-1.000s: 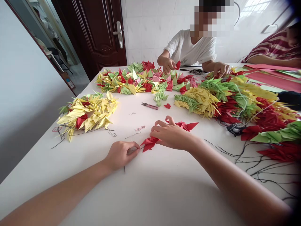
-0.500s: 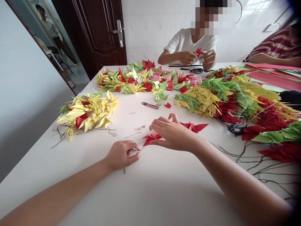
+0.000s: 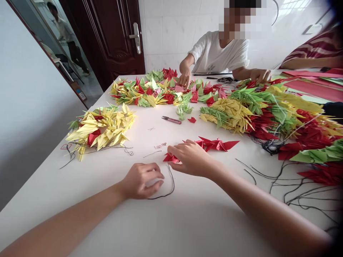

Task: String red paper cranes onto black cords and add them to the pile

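The left hand point(image 3: 140, 181) curled closed around a small white piece point(image 3: 154, 182), black thread point(image 3: 172, 184) looping from beneath it; the right hand point(image 3: 191, 158) closed narrowly on folded red paper cranes point(image 3: 215, 144), sharp-winged, on the white table point(image 3: 107, 203).

This looks like a room in a private home turned to handwork rather than a factory floor. A dark wooden panel door point(image 3: 115, 43) with a metal lever handle point(image 3: 135, 37) stands beside white glazed wall tiles point(image 3: 166, 39). To the left, a mirror or glass panel point(image 3: 63, 43) shows another room with a chair point(image 3: 63, 60). A plain white desk point(image 3: 187, 221) fills the space, heaped with folded paper cranes point(image 3: 99, 128), with sheets of coloured paper point(image 3: 313, 87) at its far right.
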{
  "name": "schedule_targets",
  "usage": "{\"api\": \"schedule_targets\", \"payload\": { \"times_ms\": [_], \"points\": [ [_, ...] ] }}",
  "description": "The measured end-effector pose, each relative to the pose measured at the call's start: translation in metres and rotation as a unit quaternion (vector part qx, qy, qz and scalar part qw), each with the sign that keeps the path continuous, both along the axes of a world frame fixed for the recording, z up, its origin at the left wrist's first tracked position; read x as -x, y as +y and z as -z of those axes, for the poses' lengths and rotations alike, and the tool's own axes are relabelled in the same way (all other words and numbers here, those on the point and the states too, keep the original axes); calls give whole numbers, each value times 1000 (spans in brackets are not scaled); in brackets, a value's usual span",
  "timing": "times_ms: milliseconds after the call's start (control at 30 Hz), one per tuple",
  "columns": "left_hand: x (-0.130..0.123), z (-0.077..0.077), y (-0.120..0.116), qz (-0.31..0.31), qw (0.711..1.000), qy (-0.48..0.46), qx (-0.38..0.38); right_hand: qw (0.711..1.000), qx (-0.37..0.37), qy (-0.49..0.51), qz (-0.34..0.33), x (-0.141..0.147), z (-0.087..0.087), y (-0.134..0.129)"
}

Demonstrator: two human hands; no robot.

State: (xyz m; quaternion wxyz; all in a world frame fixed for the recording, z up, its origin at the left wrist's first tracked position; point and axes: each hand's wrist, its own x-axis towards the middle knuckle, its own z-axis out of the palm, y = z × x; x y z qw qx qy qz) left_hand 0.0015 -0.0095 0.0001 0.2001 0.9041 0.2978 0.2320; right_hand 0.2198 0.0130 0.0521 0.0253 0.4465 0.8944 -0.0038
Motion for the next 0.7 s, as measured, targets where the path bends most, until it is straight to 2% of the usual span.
{"api": "schedule_targets", "payload": {
  "times_ms": [100,200,333,533,700],
  "points": [
    [-2,-2,2,-129,987,-20,91,1000,-16,-9,0,1,0,-2],
    [-4,-4,4,-186,970,-30,152,999,-38,27,-17,0,5,-4],
    [-6,-7,5,-200,965,-26,167,982,-98,156,-42,0,23,-9],
    [-8,-7,4,-190,965,-17,181,918,-168,353,-60,6,61,-12],
    [-5,-3,7,-209,955,-26,207,888,-207,393,-116,2,65,-9]
  ]
}}
